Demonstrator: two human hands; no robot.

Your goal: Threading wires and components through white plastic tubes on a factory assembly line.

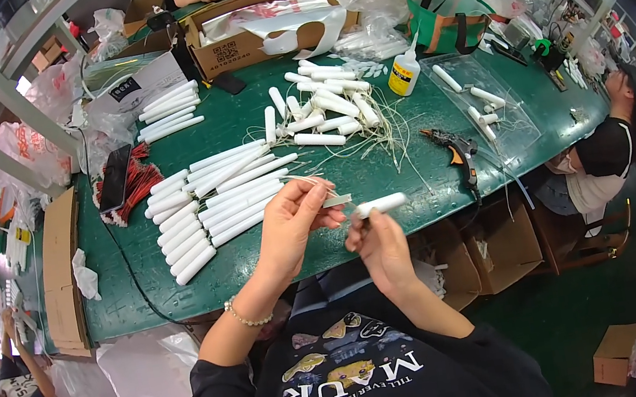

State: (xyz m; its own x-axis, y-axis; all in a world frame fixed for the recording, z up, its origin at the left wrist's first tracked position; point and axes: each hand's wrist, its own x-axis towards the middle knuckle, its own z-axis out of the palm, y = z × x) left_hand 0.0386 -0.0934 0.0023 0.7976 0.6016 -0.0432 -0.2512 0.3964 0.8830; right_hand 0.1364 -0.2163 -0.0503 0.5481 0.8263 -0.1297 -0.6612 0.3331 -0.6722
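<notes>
Over the front edge of the table, my left hand (295,220) pinches a small flat pale strip (338,200) between thumb and fingers. Close beside it, my right hand (381,248) is closed around a short white plastic tube (383,204), which points to the right. The strip's end lies near the tube's left end; whether they are joined I cannot tell. To the left of my hands lie rows of long white tubes (242,210) and shorter white tubes (187,247). Beyond my hands is a loose heap of white tubes with thin wires (332,98).
An orange-and-black glue gun (455,152) lies at the right, with a glue bottle (404,72) farther back. A clear plastic bag (497,102) carries several tubes. A phone (115,179) rests on red wires (141,184) at the left. A cardboard box (264,54) stands at the back; co-workers sit around.
</notes>
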